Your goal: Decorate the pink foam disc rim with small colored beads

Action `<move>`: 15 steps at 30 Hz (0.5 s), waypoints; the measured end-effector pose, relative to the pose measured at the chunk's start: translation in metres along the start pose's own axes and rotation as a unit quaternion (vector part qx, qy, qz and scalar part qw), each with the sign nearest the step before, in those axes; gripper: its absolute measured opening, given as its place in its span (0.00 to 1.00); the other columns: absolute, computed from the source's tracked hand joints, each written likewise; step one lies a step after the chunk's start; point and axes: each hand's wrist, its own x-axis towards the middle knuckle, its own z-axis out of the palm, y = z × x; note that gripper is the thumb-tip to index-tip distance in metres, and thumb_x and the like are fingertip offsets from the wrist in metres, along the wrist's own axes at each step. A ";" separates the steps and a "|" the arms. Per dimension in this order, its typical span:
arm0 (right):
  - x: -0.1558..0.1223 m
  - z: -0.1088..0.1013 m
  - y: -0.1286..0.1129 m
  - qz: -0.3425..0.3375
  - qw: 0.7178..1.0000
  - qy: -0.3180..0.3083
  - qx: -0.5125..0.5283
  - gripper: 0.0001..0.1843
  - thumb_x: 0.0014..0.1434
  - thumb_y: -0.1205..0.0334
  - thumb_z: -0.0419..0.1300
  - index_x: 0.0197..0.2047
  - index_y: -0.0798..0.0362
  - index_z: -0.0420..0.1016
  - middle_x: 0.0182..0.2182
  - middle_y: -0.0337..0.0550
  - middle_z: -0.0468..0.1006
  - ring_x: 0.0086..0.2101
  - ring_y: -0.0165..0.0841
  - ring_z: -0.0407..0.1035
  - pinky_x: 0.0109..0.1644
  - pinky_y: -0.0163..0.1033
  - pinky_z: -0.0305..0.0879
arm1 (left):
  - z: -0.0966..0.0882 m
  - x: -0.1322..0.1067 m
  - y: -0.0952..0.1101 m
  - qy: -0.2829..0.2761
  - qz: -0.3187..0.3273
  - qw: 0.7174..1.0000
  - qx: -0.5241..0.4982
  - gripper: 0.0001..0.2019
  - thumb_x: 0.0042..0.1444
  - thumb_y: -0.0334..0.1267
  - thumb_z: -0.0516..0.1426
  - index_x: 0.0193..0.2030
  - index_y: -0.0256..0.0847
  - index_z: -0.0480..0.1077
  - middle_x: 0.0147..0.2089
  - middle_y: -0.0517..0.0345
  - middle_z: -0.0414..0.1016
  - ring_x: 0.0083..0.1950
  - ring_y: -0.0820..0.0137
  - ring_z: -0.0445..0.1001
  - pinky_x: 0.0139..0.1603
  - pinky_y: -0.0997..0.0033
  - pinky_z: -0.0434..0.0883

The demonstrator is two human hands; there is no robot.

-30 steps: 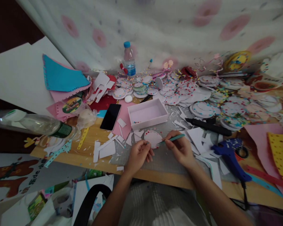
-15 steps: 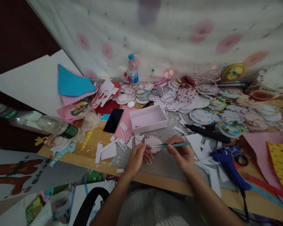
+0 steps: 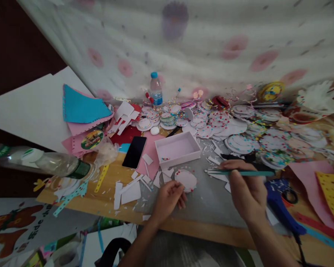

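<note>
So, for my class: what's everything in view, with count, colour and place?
Disc: one, white with red dots, front centre
Tweezers: one, teal, right of the disc
Box: one, whitish, behind the disc
Phone: one, black, left of the box
Piled discs: many, mostly white, at the back
Paper scraps: many, white, around the disc
Mat: one, grey, under the disc
Table: one, brown, beneath the clutter
Small bottle: one, clear, blue-capped, at the back
Large bottles: two, clear, far left
Sheet: one, blue, back left
Dotted sheet: one, yellow, right edge
Glue gun: one, blue, right
Curtain: one, white, flowered, behind
Left hand: one, bare, at the disc
Right hand: one, bare, holding the tweezers
</note>
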 end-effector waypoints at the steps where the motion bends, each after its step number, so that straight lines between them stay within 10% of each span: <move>1: 0.001 -0.002 -0.002 0.028 0.999 0.009 0.024 0.06 0.61 0.62 0.56 0.41 0.48 0.74 0.35 0.42 0.71 0.40 0.35 0.67 0.46 0.42 0.63 | -0.001 0.000 0.000 0.000 -0.002 1.000 -0.007 0.19 0.53 0.54 0.58 0.31 0.37 0.65 0.22 0.61 0.71 0.16 0.76 0.69 0.15 0.80 0.62; 7: -0.015 -0.006 0.020 0.257 0.956 -0.111 -0.089 0.12 0.61 0.51 0.55 0.43 0.49 0.70 0.19 0.32 0.61 0.19 0.28 0.56 0.22 0.34 0.52 | 0.000 -0.003 0.005 0.022 -0.023 0.999 -0.040 0.23 0.56 0.56 0.54 0.38 0.33 0.70 0.24 0.59 0.72 0.19 0.76 0.70 0.18 0.79 0.62; 15: -0.030 0.015 0.040 0.242 0.918 -0.240 -0.203 0.21 0.60 0.46 0.53 0.23 0.52 0.67 0.18 0.38 0.67 0.21 0.30 0.60 0.25 0.35 0.56 | -0.001 -0.002 0.008 0.018 -0.034 0.999 -0.016 0.21 0.55 0.55 0.55 0.35 0.34 0.71 0.24 0.58 0.72 0.19 0.76 0.70 0.18 0.78 0.59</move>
